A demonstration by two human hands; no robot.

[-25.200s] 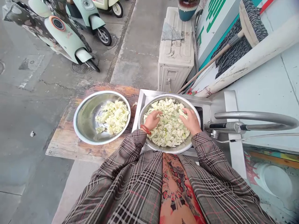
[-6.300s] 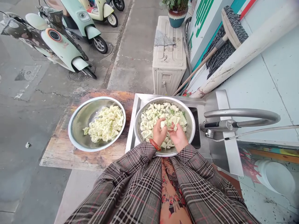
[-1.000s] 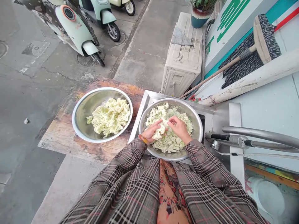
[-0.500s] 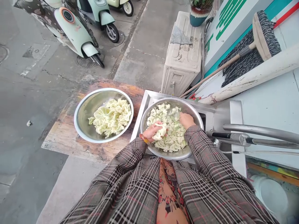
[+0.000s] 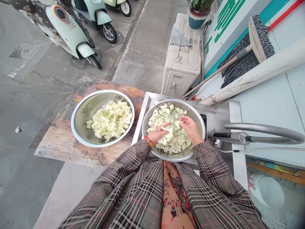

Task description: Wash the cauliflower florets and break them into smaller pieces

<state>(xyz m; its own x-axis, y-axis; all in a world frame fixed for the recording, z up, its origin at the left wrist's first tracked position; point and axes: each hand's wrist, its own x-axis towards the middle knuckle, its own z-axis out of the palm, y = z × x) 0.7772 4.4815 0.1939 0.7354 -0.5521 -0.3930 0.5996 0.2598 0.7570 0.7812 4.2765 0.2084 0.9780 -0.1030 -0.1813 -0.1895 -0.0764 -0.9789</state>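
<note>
A steel basin point(image 5: 202, 127) of water and cut cauliflower pieces point(image 5: 175, 144) sits on the metal sink. Over its left side, my left hand point(image 5: 157, 134) is closed round a white cauliflower floret point(image 5: 167, 136). My right hand point(image 5: 191, 128), above the basin's right half, pinches a small cauliflower piece point(image 5: 177, 124) between thumb and fingers. Left of the sink, a second steel bowl point(image 5: 82, 127) holds a heap of larger cauliflower florets point(image 5: 111, 119).
The second bowl stands on a worn wooden board point(image 5: 54, 136). A faucet point(image 5: 262, 127) reaches in from the right. Beyond the sink are a white outdoor unit point(image 5: 183, 60), a mop point(image 5: 258, 41) and a potted plant point(image 5: 199, 16). Scooters point(image 5: 69, 31) stand at the upper left.
My right hand has lifted out of the water and now shows a small piece in its fingers. My left hand still holds florets. The whole view has shifted slightly.
</note>
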